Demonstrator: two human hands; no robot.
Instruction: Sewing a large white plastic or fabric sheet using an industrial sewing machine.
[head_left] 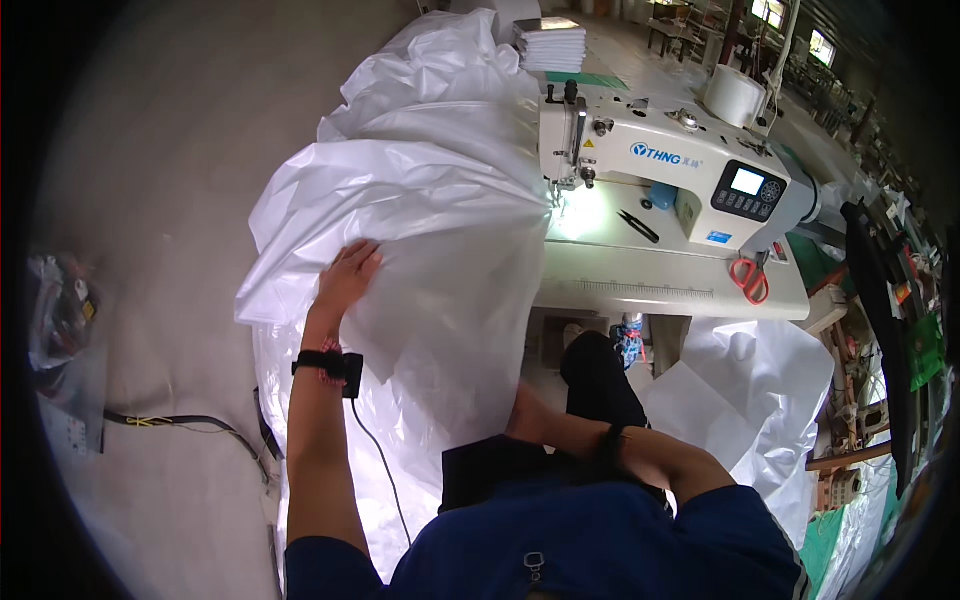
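A large, glossy white plastic sheet (pixel 450 290) spreads in folds from the far end of the table down to my lap. Its right edge runs up under the needle area of a white sewing machine (pixel 640 145), where a lamp shines. My left hand (pixel 348 275) lies on top of the sheet at the left, fingers stretched out over a fold. Close to my lap, my right hand (pixel 526 412) grips the sheet's lower right edge, its fingertips partly hidden by the material.
Black thread snips (pixel 639 226) and red-handled scissors (pixel 749 280) lie on the machine bed. A thread cone (pixel 735 95) stands behind the machine. Folded white sheets (pixel 550 46) are stacked at the back. More white sheeting (pixel 750 390) hangs below the table at right. A cable (pixel 200 424) crosses the floor at left.
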